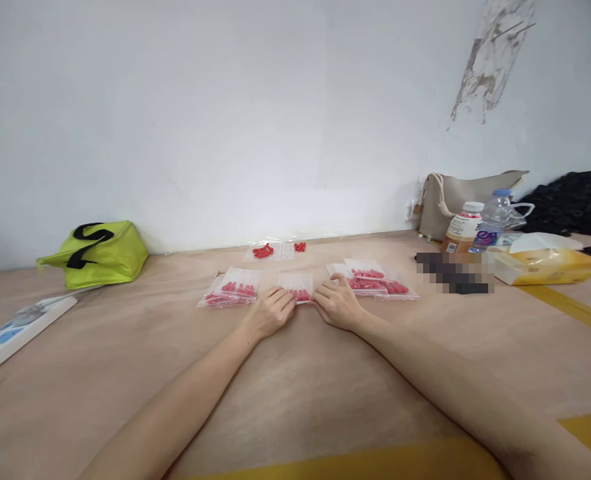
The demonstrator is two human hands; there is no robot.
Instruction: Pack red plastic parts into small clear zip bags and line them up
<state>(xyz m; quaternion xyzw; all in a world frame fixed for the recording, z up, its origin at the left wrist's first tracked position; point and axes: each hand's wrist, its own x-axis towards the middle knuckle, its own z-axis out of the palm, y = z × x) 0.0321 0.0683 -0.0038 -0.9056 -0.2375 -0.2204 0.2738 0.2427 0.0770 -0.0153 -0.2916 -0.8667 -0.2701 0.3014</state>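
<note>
Between my hands lies a small clear plastic bag (296, 283) with a row of small red pieces in its lower part. My left hand (273, 312) grips the bag's lower left corner, fingers bent together. At the opposite lower corner, my right hand (336, 303) pinches the bag with its fingers curled. A pile of similar bags (231, 288) with red pieces sits just left of my left hand. More filled bags (380, 283) overlap each other to the right of my right hand. What the red pieces are is too small to tell.
Loose red pieces (263, 251) lie on clear plastic near the wall. A lime-green bag (108, 253) and a power strip (23, 337) are at left. To the right stand bottles (463, 228), a tissue pack (550, 265), a beige bag (475, 190) and a black heap (570, 203).
</note>
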